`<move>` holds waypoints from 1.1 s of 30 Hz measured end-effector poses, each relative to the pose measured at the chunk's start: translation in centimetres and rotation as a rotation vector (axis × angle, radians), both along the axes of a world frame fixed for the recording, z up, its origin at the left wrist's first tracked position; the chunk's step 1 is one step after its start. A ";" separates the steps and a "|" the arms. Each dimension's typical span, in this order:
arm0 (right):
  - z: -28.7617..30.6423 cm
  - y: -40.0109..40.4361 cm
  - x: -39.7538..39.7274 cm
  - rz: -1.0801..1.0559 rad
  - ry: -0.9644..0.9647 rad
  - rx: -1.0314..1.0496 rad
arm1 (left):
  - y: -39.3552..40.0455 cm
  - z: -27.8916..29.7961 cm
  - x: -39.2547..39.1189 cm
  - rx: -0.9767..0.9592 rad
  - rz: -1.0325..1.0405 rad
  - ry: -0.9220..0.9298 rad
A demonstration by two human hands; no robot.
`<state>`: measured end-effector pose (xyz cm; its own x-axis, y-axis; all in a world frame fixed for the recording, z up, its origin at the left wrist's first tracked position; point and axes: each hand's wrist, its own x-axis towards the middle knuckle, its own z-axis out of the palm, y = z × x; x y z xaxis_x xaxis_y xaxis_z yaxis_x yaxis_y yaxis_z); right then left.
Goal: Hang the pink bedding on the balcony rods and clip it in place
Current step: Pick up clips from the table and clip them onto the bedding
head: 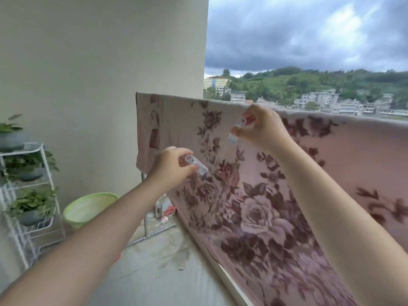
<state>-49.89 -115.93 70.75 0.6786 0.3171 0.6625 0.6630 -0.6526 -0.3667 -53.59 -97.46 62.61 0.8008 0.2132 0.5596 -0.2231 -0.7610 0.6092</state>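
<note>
While the pink floral bedding hangs draped over the rod beyond both hands, its top edge running left to right, the right hand pinches a clear clip just below that edge; the lower left hand pinches another clip.

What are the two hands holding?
Each pinches a clear plastic clip. The left hand holds its clip by the ringed handle end; the right hand holds its clip around the middle.
</note>
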 end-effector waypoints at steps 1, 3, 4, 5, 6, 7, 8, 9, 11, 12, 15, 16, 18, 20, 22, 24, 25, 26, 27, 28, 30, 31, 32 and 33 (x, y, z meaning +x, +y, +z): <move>1.0 1.5 1.8 -0.028 -0.007 0.002 | 1.7 0.7 2.0 -0.005 -0.012 -0.013; 2.8 4.1 5.4 -0.079 -0.040 0.021 | 4.9 2.1 6.3 -0.043 -0.052 -0.060; 3.7 5.2 7.2 -0.100 -0.071 0.034 | 6.3 2.9 8.3 -0.071 -0.083 -0.086; 4.5 6.4 9.0 -0.118 -0.104 0.043 | 7.5 3.7 10.5 -0.099 -0.117 -0.108; 5.3 7.6 10.7 -0.136 -0.129 0.049 | 8.6 4.5 12.6 -0.123 -0.149 -0.132; 6.0 8.8 12.4 -0.154 -0.144 0.055 | 9.5 5.2 14.8 -0.141 -0.175 -0.156; 6.6 10.0 14.1 -0.166 -0.151 0.062 | 10.4 6.0 17.0 -0.157 -0.200 -0.184; 7.2 11.1 15.6 -0.175 -0.149 0.066 | 11.2 6.7 19.2 -0.174 -0.232 -0.212; 8.3 13.4 18.5 -0.173 -0.133 0.079 | 13.1 8.1 23.5 -0.199 -0.302 -0.275; 8.9 14.4 19.9 -0.163 -0.118 0.095 | 14.1 8.8 25.5 -0.201 -0.324 -0.302; 10.3 17.0 23.7 -0.215 -0.061 0.061 | 17.7 10.8 31.0 -0.171 -0.355 -0.343; 10.5 17.7 24.9 -0.232 -0.031 0.045 | 18.9 11.4 32.6 -0.170 -0.380 -0.343; 10.4 19.1 27.1 -0.238 0.052 0.057 | 21.5 12.1 35.6 -0.216 -0.467 -0.335; 10.3 20.5 28.7 -0.239 0.117 0.063 | 23.7 12.3 38.5 -0.342 -0.589 -0.328; 10.5 21.8 30.1 -0.243 0.169 0.067 | 25.4 12.2 41.6 -0.485 -0.712 -0.307; 10.6 23.2 31.1 -0.257 0.215 0.076 | 26.4 11.9 44.5 -0.575 -0.810 -0.265; 10.7 23.8 31.6 -0.275 0.237 0.076 | 26.7 11.8 45.9 -0.605 -0.855 -0.240; 10.8 24.4 32.0 -0.297 0.259 0.073 | 27.0 11.9 47.2 -0.631 -0.902 -0.214; 10.9 24.9 32.1 -0.321 0.280 0.075 | 27.1 12.0 48.3 -0.654 -0.954 -0.189; 11.0 25.2 32.2 -0.345 0.302 0.081 | 27.2 12.3 49.3 -0.664 -1.006 -0.167; 11.1 25.6 31.9 -0.390 0.343 0.095 | 27.4 12.8 50.6 -0.630 -1.098 -0.144; 11.1 25.7 31.7 -0.411 0.357 0.102 | 27.5 12.9 51.0 -0.593 -1.135 -0.141; 11.0 25.8 31.4 -0.430 0.366 0.105 | 27.5 12.9 51.3 -0.560 -1.168 -0.140; 11.0 25.9 31.1 -0.447 0.370 0.104 | 27.5 12.8 51.6 -0.539 -1.196 -0.143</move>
